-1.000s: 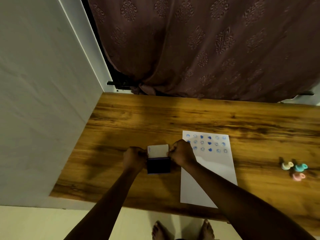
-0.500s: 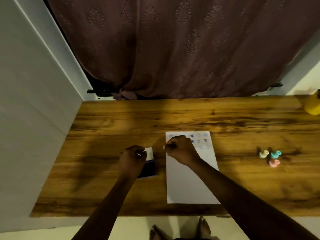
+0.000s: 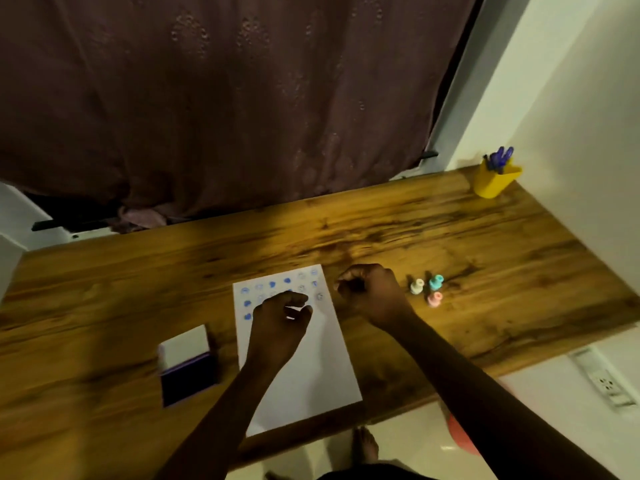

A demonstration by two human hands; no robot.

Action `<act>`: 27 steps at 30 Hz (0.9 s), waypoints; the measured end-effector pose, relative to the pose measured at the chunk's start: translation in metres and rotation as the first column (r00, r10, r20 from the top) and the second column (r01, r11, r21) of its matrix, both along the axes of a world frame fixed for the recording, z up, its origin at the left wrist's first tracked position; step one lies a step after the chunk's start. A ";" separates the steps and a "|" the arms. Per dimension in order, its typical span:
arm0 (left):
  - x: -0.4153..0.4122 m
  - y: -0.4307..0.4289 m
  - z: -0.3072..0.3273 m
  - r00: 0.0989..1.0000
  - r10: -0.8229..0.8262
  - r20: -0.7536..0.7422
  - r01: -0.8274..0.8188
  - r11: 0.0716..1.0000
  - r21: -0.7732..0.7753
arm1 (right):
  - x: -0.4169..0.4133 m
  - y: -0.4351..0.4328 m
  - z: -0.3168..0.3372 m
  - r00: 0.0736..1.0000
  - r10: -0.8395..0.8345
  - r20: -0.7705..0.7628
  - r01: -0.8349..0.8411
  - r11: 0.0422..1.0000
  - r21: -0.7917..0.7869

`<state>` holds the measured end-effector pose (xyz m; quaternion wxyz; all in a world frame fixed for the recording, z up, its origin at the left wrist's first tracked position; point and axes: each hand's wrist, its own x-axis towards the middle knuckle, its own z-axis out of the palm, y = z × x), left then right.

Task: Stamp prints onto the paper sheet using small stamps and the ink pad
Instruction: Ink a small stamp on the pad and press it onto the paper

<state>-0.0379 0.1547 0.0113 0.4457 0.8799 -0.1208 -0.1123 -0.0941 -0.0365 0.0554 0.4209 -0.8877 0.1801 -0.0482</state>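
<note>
The white rectangular paper sheet [image 3: 304,362] lies flat on the wooden table [image 3: 450,237], near the front edge, with rows of small blue stamped prints [image 3: 273,289] across its far end. The left hand [image 3: 280,317] hovers right over those prints, fingers curled in a loose pinch, but it's too blurry to tell whether anything sits in that grip. The right hand [image 3: 372,292] is just off the paper's right edge, above the bare wood, fingers clenched into a fist; can't tell if it's holding something either.

Left of the sheet sits the ink pad [image 3: 188,370], open, its white lid tipped back and the dark blue pad facing up. On the other side, just beyond the right hand, three small pastel stamps [image 3: 427,289] (cream, teal, pink) stand bunched together. Way off at the far right corner there's a yellow plastic cup [image 3: 495,181] with blue pens in it. A dark maroon patterned curtain [image 3: 225,98] hangs behind the table.
</note>
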 end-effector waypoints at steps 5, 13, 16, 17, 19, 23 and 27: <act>-0.013 -0.049 -0.006 0.994 -0.109 -0.029 0.108 0.993 -0.045 | -0.021 -0.065 -0.005 0.997 -0.034 -0.075 0.016 0.973 -0.231; -0.028 -0.102 -0.019 0.979 -0.193 -0.062 0.191 0.981 -0.030 | -0.038 -0.133 -0.025 0.966 -0.066 -0.251 -0.109 0.777 -0.620; -0.031 -0.114 -0.024 0.978 -0.198 -0.069 0.197 0.980 -0.017 | -0.036 -0.142 -0.031 0.958 -0.050 -0.282 -0.150 0.750 -0.644; -0.032 -0.117 -0.025 0.977 -0.198 -0.073 0.197 0.980 -0.016 | -0.035 -0.143 -0.033 0.956 -0.045 -0.291 -0.162 0.745 -0.647; -0.032 -0.122 -0.026 0.977 -0.196 -0.080 0.195 0.981 -0.014 | -0.034 -0.147 -0.036 0.953 -0.036 -0.299 -0.175 0.742 -0.647; -0.031 -0.130 -0.026 0.979 -0.184 -0.088 0.182 0.983 -0.031 | -0.032 -0.153 -0.043 0.944 -0.013 -0.330 -0.210 0.747 -0.631; -0.028 -0.134 -0.025 0.978 -0.181 -0.106 0.174 0.982 -0.069 | -0.029 -0.157 -0.044 0.954 0.002 -0.300 -0.180 0.804 -0.567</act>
